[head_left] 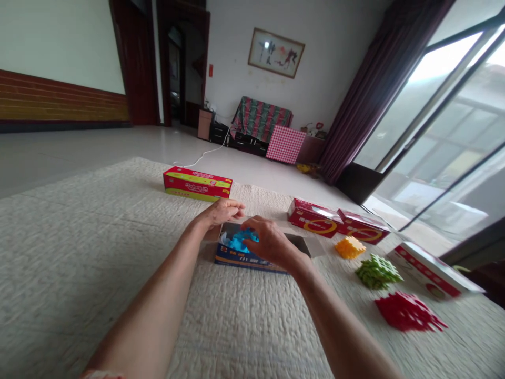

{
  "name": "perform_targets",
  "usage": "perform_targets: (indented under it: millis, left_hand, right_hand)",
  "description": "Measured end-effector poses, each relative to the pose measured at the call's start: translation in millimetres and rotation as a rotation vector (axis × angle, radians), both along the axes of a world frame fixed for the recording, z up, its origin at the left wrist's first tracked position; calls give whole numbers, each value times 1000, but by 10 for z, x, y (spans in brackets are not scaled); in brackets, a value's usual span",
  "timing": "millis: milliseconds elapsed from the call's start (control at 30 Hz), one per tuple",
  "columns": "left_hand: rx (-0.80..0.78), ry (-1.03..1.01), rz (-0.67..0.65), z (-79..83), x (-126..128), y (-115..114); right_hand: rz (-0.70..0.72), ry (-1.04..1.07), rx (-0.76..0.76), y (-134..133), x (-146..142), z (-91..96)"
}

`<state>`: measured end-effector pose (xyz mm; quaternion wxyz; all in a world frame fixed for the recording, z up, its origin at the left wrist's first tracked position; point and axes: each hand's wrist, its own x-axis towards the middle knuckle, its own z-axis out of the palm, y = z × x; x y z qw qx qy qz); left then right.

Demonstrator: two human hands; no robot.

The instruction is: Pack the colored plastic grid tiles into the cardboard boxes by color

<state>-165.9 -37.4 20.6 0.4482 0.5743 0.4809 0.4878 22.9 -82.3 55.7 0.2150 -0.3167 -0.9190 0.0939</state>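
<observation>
An open dark blue box (252,261) lies on the pale quilted cover in front of me, with bright blue plastic pieces (238,240) in its left part. My right hand (272,243) reaches into it from the right, thumb and fingers curved around some of these pieces. Its fingertips are partly hidden. At the box's far left corner is my left hand (224,211), the fingers loosely stretched to the right, with nothing visible in them. A box flap shows below that hand; whether they touch I cannot tell.
A red and yellow-green box (197,184) stands behind to the left. Two dark red boxes (314,217) sit behind to the right. Along the right are stacks of yellow (349,247), green (379,271) and red (408,311) plastic pieces, beside a white and red box (436,271).
</observation>
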Motion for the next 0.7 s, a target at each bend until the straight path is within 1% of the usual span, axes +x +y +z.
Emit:
perform_targets:
  millis: [133,233,367,433,500,567,633,667,700]
  left_hand:
    - [20,18,-29,-42,-20,43]
    - [51,49,-45,-58,-31,50]
    - [13,49,-29,-27,-17,14]
    - [7,65,-17,11,4,-9]
    - [26,90,-5,57,22,-20]
    - [58,95,33,99,18,-14]
    - [99,65,151,123,-23,1]
    - [127,26,274,124,-60,5]
    - [139,11,372,117,-105,0]
  right_hand:
    - [29,-9,2,56,-72,-61]
    - [53,29,2,65,-59,-77]
    - [19,82,28,0,69,-3]
    - [-25,157,76,-56,191,53]
    - [-104,288,161,-104,360,94]
    - [-252,465,294,-123,577,97]
    - [-445,648,416,-109,831,49]
    - [-550,732,442,-92,963,4]
    - [-649,804,428,-72,1090,-53]
